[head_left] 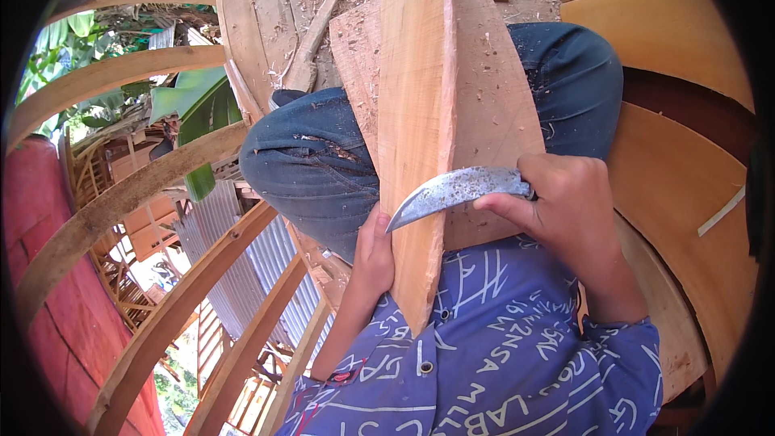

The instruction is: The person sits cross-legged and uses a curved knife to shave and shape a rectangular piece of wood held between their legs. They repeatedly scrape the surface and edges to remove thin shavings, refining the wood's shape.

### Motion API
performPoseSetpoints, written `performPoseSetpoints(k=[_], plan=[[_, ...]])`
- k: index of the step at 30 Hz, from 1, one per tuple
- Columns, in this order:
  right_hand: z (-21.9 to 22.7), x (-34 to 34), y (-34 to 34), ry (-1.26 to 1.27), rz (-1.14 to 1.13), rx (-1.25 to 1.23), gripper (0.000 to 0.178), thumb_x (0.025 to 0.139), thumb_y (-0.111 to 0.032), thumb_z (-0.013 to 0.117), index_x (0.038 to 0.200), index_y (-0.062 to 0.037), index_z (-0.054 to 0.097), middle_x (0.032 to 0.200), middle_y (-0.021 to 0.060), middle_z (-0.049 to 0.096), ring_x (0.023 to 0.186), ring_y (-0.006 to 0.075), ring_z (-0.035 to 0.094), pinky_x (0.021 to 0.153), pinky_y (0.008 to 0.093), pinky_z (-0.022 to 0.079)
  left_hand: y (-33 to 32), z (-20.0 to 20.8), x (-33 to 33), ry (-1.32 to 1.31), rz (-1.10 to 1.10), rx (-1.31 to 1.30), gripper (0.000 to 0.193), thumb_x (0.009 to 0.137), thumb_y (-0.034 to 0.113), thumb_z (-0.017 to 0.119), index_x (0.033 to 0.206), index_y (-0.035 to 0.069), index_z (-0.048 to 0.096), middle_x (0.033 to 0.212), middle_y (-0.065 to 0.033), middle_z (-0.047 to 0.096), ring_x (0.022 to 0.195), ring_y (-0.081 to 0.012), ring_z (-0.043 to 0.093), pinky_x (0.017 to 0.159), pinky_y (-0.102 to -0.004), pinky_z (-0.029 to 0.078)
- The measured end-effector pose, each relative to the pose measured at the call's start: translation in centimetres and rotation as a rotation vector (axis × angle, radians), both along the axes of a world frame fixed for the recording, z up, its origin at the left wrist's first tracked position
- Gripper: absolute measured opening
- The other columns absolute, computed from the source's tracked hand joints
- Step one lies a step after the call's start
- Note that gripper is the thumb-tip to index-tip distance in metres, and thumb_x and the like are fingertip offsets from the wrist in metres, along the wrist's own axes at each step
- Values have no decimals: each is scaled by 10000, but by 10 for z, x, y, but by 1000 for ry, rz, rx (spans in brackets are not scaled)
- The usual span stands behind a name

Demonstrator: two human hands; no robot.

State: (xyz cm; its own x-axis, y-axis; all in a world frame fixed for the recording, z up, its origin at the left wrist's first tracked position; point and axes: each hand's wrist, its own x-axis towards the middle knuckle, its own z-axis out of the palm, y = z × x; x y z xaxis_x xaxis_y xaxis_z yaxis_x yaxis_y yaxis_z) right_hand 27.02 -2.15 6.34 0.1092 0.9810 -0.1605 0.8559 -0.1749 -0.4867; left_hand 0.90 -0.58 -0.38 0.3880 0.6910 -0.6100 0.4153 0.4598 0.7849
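A long pale wooden plank [415, 81], tapered to a point at its near end, lies lengthwise over my lap with the point against my shirt. My left hand [374, 252] grips the plank's left edge near that end; its fingertips are partly hidden. In my right hand [565, 198] is a knife [456, 192] with a broad, curved, rust-spotted blade. The blade lies across the plank, its tip toward my left hand; whether its edge touches the wood I cannot tell. Beneath the plank rests a wider flat board [496, 113] across my legs.
Wood shavings are scattered over the plank floor [266, 12] ahead. On the left, curved wooden slats [145, 169] form an open railing, with corrugated roofing [234, 234] far below. Orange-brown wooden panels [678, 178] stand close on the right. A thin stick [319, 36] lies beyond my left knee.
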Motion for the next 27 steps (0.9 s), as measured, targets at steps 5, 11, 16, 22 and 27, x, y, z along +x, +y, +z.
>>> performPoseSetpoints(k=[5,11,16,22,27], plan=[[-4,6,8,-59,-31,47,628,735,-634,674,559,-40,571,504,133,532,470,308,578,443,385,444,2,2,5,-40,29,-39,523,1050,352,262,1243,-66,511,1163,-181,622,1070,-232,587,932,-330,430],[-23,68,25,-187,-536,-99,689,853,-615,585,634,38,584,586,224,562,552,394,585,522,435,456,0,-1,-4,-26,28,-26,489,1046,312,282,1242,-75,506,1159,-184,623,1071,-223,585,932,-329,428],[2,43,8,43,-408,-122,628,834,-541,657,624,40,546,543,228,473,494,380,529,468,419,385,2,-4,-4,-29,13,-20,490,1044,307,284,1248,-79,508,1164,-185,621,1095,-225,567,954,-326,409],[-20,-14,0,201,-7,14,606,693,-613,727,560,-42,573,506,136,537,489,321,592,474,385,468,7,-6,-7,-3,-100,41,490,1044,307,288,1237,-78,520,1162,-183,623,1084,-222,568,952,-320,408],[-46,8,27,50,-71,161,678,638,-713,698,574,-48,580,519,134,543,488,313,591,459,379,445,6,-3,-3,-56,15,-66,485,1046,304,290,1242,-76,520,1156,-180,626,1081,-214,569,950,-320,411]])
